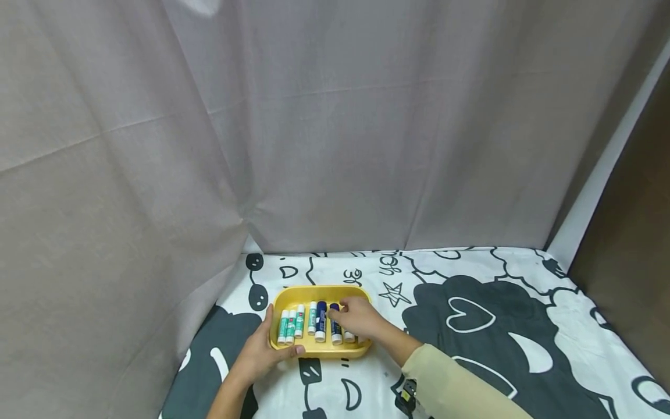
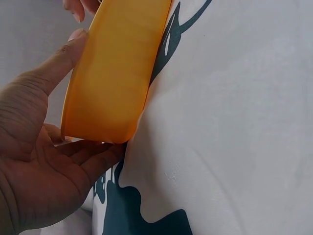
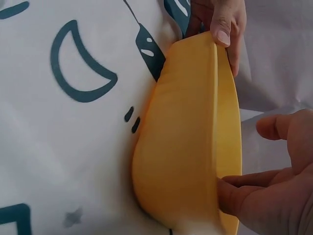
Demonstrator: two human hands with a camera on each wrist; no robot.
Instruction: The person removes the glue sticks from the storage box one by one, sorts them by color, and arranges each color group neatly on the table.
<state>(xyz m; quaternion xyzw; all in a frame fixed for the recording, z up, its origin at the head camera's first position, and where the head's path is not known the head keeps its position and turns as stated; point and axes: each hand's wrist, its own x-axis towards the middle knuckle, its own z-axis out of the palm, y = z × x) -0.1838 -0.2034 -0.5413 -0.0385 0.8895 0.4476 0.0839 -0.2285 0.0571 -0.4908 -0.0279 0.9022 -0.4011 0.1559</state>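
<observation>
A yellow tray holds several glue sticks laid side by side. At its left are green-and-white glue sticks; farther right lie a dark blue glue stick and a second dark blue one. My left hand grips the tray's left end, its thumb along the front rim. Over the tray's right part, my right hand reaches in beside the second blue stick, partly covering sticks there. In the right wrist view, its thumb and fingers stand apart with nothing visible between them; the tray wall hides the sticks.
The tray sits on a white cloth printed with dark cartoon shapes. Grey curtain fabric hangs behind and along the left. A brown panel stands at the right edge.
</observation>
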